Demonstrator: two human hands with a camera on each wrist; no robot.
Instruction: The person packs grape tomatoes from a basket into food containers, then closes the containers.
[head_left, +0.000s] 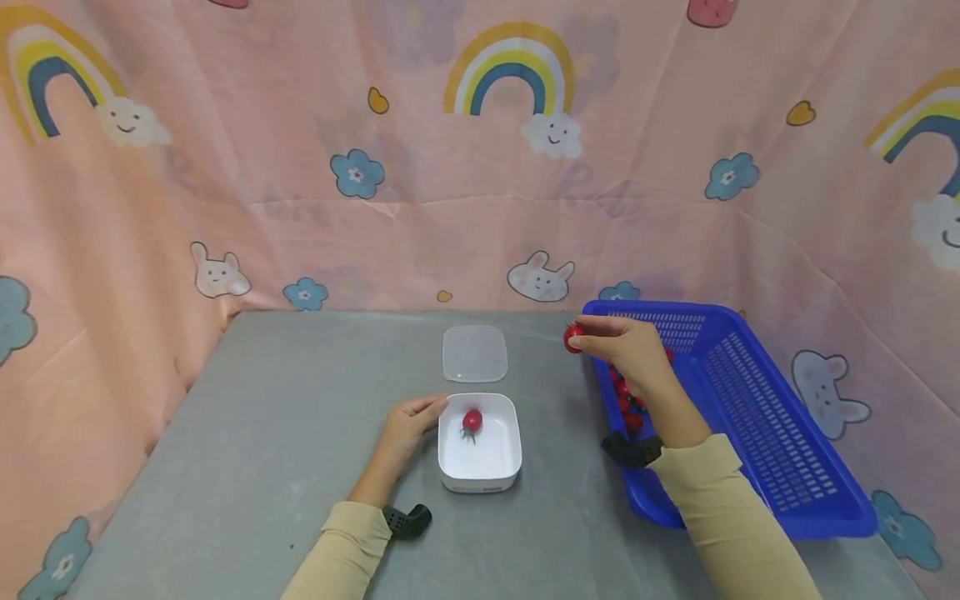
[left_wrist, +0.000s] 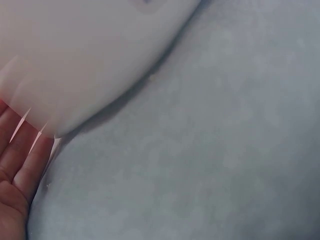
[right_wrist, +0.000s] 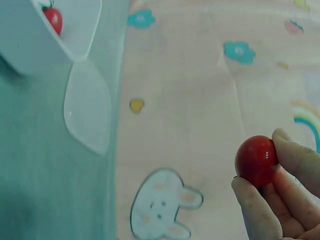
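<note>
My right hand (head_left: 626, 346) pinches a cherry tomato (head_left: 573, 337) between thumb and fingertips, over the left rim of a blue basket (head_left: 787, 433). In the right wrist view that tomato (right_wrist: 257, 160) is round, smooth and red. More cherry tomatoes (head_left: 624, 400) lie along the basket's left side, partly hidden by the right hand and forearm. My left hand (head_left: 408, 429) touches the left side of a white square box (head_left: 480, 483). In the left wrist view its fingers (left_wrist: 32, 165) lie fairly straight against the box wall. One tomato (head_left: 472, 421) with a green stem sits inside the box.
A translucent square lid (head_left: 475, 354) lies flat on the grey table (head_left: 300, 433), just behind the box. The basket stands at the right side of the table. A pink patterned cloth (head_left: 450, 233) hangs behind and around the table.
</note>
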